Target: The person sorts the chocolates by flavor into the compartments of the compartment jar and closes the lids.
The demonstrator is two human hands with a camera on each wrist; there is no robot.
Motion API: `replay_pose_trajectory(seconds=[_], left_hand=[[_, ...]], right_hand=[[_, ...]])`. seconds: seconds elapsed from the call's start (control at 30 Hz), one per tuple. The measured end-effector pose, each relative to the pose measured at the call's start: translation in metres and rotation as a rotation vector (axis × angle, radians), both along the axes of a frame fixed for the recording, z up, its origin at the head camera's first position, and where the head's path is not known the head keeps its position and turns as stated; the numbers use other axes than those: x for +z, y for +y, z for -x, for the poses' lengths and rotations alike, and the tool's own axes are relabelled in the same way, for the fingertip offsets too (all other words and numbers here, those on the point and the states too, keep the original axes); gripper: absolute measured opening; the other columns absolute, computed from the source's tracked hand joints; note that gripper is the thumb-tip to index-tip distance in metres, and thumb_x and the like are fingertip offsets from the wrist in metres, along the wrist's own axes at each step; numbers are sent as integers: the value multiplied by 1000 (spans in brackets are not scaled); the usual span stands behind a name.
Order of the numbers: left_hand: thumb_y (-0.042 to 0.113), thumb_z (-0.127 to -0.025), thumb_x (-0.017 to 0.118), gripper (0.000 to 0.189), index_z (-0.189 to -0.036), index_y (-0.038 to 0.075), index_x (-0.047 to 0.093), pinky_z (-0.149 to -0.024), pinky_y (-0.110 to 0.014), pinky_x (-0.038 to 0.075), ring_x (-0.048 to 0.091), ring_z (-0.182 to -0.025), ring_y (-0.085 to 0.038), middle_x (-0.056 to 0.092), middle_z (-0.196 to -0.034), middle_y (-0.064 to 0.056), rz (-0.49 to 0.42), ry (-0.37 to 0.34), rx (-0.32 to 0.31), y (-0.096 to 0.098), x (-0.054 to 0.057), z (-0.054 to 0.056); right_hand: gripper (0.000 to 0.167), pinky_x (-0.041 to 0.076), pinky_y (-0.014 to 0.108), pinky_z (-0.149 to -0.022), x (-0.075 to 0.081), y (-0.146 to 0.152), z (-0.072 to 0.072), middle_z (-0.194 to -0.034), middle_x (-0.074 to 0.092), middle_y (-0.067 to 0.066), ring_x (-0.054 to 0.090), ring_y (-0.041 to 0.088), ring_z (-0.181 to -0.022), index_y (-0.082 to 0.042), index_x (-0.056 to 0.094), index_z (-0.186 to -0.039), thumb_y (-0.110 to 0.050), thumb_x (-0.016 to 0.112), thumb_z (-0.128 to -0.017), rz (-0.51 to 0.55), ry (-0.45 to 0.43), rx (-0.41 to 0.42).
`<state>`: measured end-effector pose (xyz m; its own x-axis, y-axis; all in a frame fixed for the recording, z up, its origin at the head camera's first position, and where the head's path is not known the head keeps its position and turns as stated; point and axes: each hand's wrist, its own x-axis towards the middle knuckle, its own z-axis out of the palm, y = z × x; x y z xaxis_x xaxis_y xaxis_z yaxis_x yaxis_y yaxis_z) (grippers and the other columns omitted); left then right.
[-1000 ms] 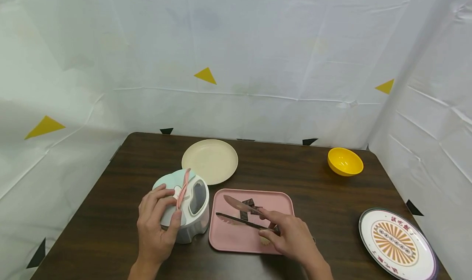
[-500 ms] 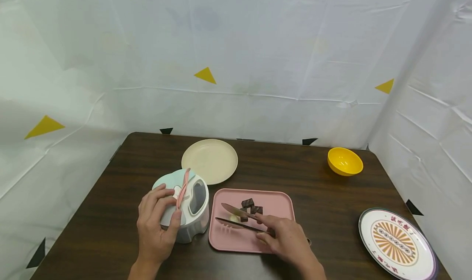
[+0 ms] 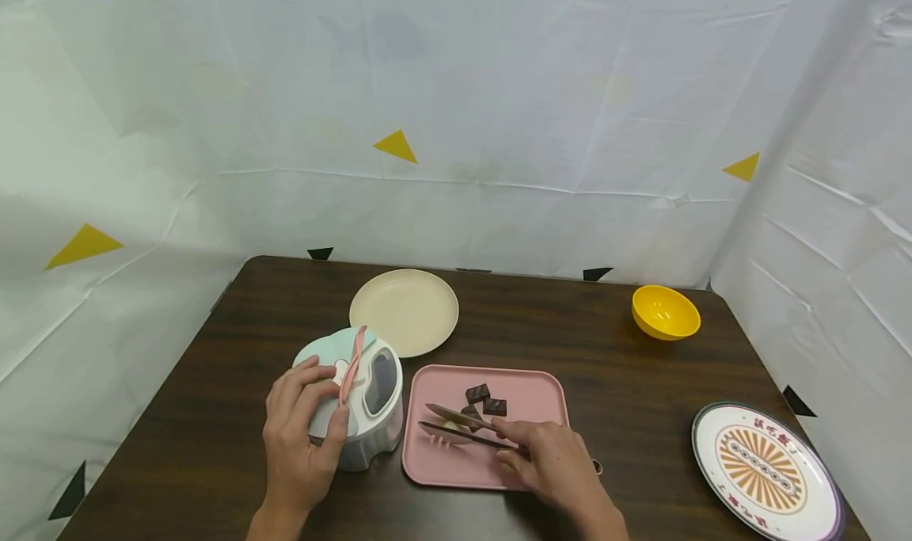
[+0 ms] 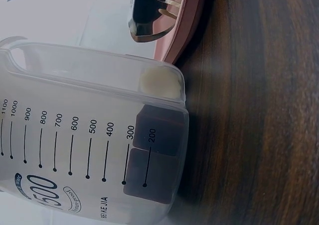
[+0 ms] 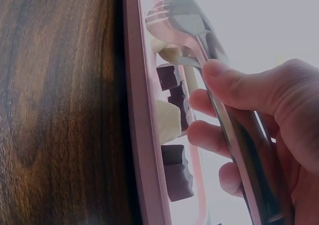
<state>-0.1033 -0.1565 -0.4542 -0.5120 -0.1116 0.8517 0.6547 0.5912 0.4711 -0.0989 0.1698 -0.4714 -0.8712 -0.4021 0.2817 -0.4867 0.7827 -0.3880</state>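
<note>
My left hand rests on the lid of a white storage container, fingers bent over it beside a pink handle. Through the clear wall in the left wrist view, dark chocolate blocks and a cream-white piece show inside. My right hand grips metal serving tongs with a fork-shaped end, low over a pink tray. The tongs' arms stand apart around a white piece. Dark chocolate pieces lie by the tips; another white piece sits nearer the hand.
Behind the container and tray lies a cream plate. A yellow bowl stands at the back right, and a patterned white plate lies at the right edge of the dark wooden table. White sheeting hangs behind.
The right hand and tongs have shifted slightly left and down, baring the dark chocolate pieces; the tongs' tips have drawn closer together around the white piece. The left hand has stayed put.
</note>
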Motion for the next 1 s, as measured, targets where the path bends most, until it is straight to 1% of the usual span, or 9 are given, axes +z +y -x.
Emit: replay_pose_trajectory(seconds=[0.2, 0.37, 0.5, 0.57, 0.67, 0.8, 0.87, 0.93, 1.0], left_hand=[[23, -83, 64, 18, -87, 6, 68, -105, -48, 29, 54, -115, -40, 65, -106, -16, 1, -7, -4, 0, 0, 0], [22, -82, 64, 18, -87, 6, 68, -105, -47, 29, 54, -115, -40, 65, -106, -16, 1, -9, -3, 0, 0, 0], [22, -82, 64, 17, -87, 6, 68, -105, -46, 29, 54, -115, -39, 65, -106, -16, 1, -11, -2, 0, 0, 0], [22, -82, 64, 17, -87, 6, 68, -105, -46, 29, 54, -116, -39, 65, -106, -16, 1, -13, 0, 0, 0, -1], [22, -82, 64, 17, -87, 6, 69, -105, -46, 29, 54, -116, -39, 65, -107, -15, 2, -18, 2, -1, 0, -1], [23, -83, 64, 18, -87, 6, 69, -105, -46, 29, 54, -116, -39, 65, -107, -15, 4, -22, 5, -1, 0, -2], [23, -83, 64, 17, -87, 6, 69, -105, -46, 29, 53, -116, -39, 65, -107, -15, 5, -24, 4, -1, 0, -2], [23, -83, 64, 17, -88, 7, 69, -105, -46, 28, 53, -116, -39, 65, -107, -15, 4, -25, 2, 0, 0, -2], [23, -83, 64, 17, -87, 7, 69, -105, -47, 28, 53, -116, -39, 65, -107, -15, 3, -23, 0, -1, 0, -2]], right_hand=[[38, 48, 31, -58, 1, 1, 0, -99, 73, -12, 60, 2, -70, -27, 75, -114, -23, 83, -77, -9, 22, -7], [41, 45, 27, -55, 8, 5, -2, -95, 73, -13, 52, 0, -62, -26, 75, -115, -22, 84, -76, 38, 34, -28], [46, 36, 20, -50, 19, 8, -3, -93, 72, -14, 41, -3, -55, -24, 74, -118, -18, 86, -73, 118, 113, -13], [48, 34, 17, -49, 26, 9, -4, -94, 73, -13, 40, -4, -53, -23, 73, -118, -17, 86, -72, 152, 172, 12], [49, 36, 13, -49, 38, 8, -5, -95, 73, -12, 45, -7, -54, -20, 72, -120, -15, 85, -73, 195, 237, 60], [42, 39, 11, -52, 53, 3, -7, -96, 73, -10, 50, -7, -57, -15, 71, -122, -19, 80, -82, 259, 307, 131], [36, 41, 11, -52, 61, -2, -8, -97, 73, -8, 55, -5, -59, -13, 70, -122, -24, 74, -88, 298, 361, 167], [34, 44, 12, -54, 67, -9, -7, -101, 74, -4, 62, -1, -65, -11, 71, -122, -28, 69, -92, 339, 415, 207], [34, 46, 13, -56, 72, -17, -6, -102, 74, -1, 67, 4, -73, -9, 71, -120, -28, 68, -93, 384, 457, 251]])
